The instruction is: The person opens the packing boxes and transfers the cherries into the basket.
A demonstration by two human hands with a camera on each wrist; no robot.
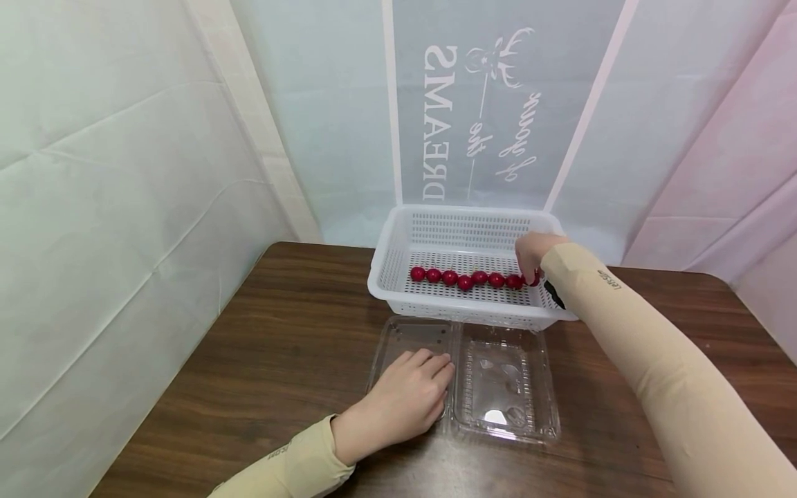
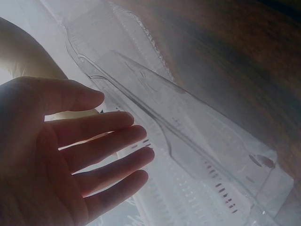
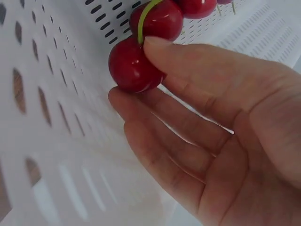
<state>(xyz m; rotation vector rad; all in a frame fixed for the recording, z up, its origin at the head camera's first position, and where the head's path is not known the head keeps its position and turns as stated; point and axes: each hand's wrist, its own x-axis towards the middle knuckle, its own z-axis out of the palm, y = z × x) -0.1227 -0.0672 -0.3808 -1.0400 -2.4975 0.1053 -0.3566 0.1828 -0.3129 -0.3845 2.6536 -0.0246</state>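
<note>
My right hand [image 1: 537,252] reaches into the right end of a white perforated basket [image 1: 461,308]. Its thumb and fingers pinch a dark red cherry [image 3: 130,68], seen closely in the right wrist view. Several more cherries [image 1: 450,277] lie in a row to the left across the basket floor; a green stem [image 3: 146,18] shows on the neighbouring one. My left hand [image 1: 398,395] lies over the left half of an opened clear plastic clamshell box [image 1: 498,377]. In the left wrist view those fingers [image 2: 113,144] are nearly straight and grip nothing.
Both box halves lie on the dark wooden table [image 1: 299,332] in front of the basket. A pale curtain [image 1: 492,104] with printed lettering hangs right behind the basket. White sheeting [image 1: 124,173] borders the table's left side.
</note>
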